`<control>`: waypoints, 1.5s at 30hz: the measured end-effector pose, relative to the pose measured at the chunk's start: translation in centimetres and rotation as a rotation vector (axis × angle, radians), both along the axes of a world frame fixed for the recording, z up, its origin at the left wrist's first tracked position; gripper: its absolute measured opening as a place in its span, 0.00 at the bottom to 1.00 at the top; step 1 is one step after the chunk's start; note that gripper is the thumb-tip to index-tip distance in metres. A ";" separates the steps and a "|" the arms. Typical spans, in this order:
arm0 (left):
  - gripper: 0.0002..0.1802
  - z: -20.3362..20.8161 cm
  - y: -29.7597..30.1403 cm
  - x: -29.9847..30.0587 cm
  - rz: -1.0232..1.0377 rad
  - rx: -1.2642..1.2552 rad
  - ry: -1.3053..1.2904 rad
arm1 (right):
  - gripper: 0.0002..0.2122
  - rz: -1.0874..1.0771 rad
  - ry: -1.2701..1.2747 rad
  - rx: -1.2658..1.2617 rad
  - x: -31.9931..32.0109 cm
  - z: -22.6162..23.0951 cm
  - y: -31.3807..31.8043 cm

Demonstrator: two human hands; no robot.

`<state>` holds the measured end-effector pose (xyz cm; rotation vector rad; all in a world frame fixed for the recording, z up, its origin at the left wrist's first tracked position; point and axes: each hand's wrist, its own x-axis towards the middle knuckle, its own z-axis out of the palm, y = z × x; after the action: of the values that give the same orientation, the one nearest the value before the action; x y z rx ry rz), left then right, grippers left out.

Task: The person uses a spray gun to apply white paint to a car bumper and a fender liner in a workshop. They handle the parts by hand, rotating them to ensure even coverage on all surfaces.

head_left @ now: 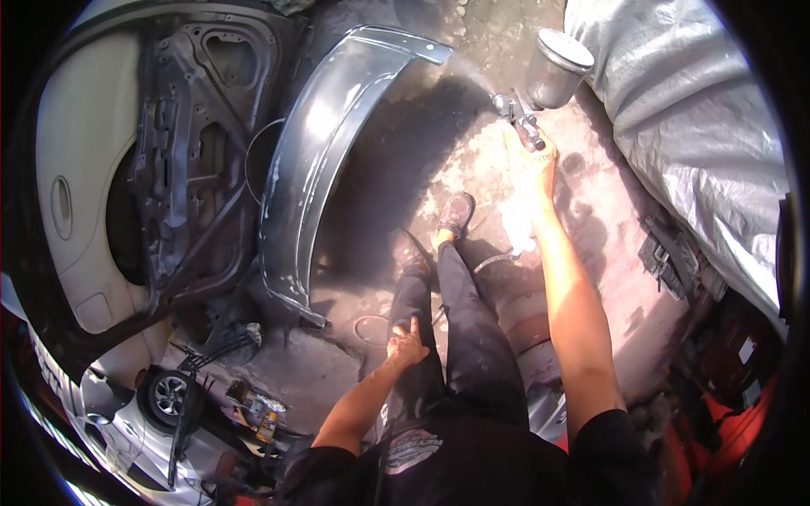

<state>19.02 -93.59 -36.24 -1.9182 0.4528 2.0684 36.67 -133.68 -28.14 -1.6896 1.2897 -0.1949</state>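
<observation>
My right hand (533, 164) is closed round the grip of a spray gun (525, 125), held out in front of me at the right. The gun's metal paint cup (558, 72) has a pale lid. Whitish mist spreads from the nozzle toward the far right end of a long, curved car body panel (325, 126). The panel is glossy grey with lighter patches and stands apart from the gun. Resting on my left thigh, my left hand (408, 344) is empty with its fingers apart.
A bare car door (198, 160) stands at the left behind the panel. Silver sheeting (675, 101) covers something large at the right. Dark parts (671, 257) lie beside it. A silver car (177, 422) with a spoked wheel is at the lower left. Thin hose (498, 260) runs near my feet.
</observation>
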 end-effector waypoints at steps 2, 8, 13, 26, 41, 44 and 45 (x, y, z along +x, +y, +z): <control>0.62 -0.3 0.4 -0.3 0.017 0.002 0.005 | 0.14 -0.031 -0.001 -0.046 0.4 0.0 -0.5; 0.61 -0.3 0.4 -0.1 0.013 0.007 -0.009 | 0.16 0.106 -0.006 -0.093 6.5 -1.8 0.2; 0.61 -0.4 0.9 0.1 0.067 -0.002 -0.004 | 0.14 0.290 -0.137 -0.055 10.9 -3.7 1.6; 0.56 -1.3 1.0 0.0 0.089 -0.028 -0.050 | 0.15 0.424 -0.112 0.091 17.6 -2.4 -9.1; 0.51 7.5 -18.7 4.2 0.634 -0.354 0.077 | 0.14 0.664 -0.184 0.275 20.2 -0.9 -24.2; 0.68 9.7 -30.1 4.0 0.755 -0.267 0.211 | 0.13 0.699 -0.286 0.339 24.6 -2.8 -24.7; 0.70 9.6 -32.1 4.3 0.750 -0.259 0.211 | 0.14 0.712 -0.232 0.362 25.7 -3.4 -24.9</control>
<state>23.28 -125.67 -26.60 -2.2659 0.0234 2.8072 62.42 -158.62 -31.49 -1.6426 0.4626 0.2469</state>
